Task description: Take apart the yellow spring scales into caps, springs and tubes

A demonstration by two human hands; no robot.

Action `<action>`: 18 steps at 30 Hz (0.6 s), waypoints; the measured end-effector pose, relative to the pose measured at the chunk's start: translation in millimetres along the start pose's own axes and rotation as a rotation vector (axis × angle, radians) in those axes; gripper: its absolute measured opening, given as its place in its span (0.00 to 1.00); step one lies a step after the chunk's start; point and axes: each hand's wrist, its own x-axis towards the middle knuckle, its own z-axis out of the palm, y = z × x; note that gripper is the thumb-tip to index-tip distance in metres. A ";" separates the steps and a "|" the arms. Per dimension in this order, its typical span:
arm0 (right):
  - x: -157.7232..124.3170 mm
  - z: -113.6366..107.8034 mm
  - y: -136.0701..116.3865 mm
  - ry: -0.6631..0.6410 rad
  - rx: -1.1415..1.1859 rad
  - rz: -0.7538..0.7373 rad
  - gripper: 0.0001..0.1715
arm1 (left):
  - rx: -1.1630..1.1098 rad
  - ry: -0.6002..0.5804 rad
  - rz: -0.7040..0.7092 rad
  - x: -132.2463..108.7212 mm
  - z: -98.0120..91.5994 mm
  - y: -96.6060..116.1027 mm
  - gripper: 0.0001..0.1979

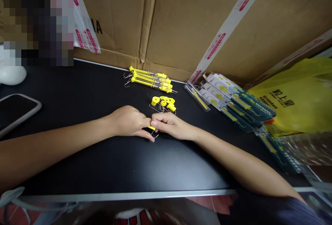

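Observation:
Over the middle of the black table my left hand [129, 122] and my right hand [172, 125] meet at the fingertips. Between them shows a small yellow plastic part [151, 127] with a bent metal wire hook [155, 136] below it. My right hand is closed in a pinch on this part. The fingers of my left hand are closed around it from the other side, its thumb beside the hook; much of the part is hidden. Just beyond lie loose yellow plastic pieces [155, 100], wire hooks and small springs. Several yellow spring scales with hooks [151, 83] lie side by side farther back.
Large taped cardboard boxes [116, 17] stand along the back edge. Packaged scales on cards [228, 97] are stacked at the right, near a clear plastic sleeve [196, 95] and a yellow bag [280, 97]. A phone [18, 110] and a white rounded object [12, 75] are at left.

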 end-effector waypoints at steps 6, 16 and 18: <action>0.5 3.8 2.2 0.058 -0.033 -0.013 0.23 | 0.022 -0.044 0.004 0.4 -2.9 -2.6 0.29; 0.9 5.5 3.5 0.191 0.008 -0.015 0.24 | 0.106 0.083 -0.059 1.9 4.8 4.2 0.24; 1.0 5.6 3.7 0.193 0.014 -0.017 0.24 | 0.122 0.110 -0.056 2.7 3.8 5.2 0.24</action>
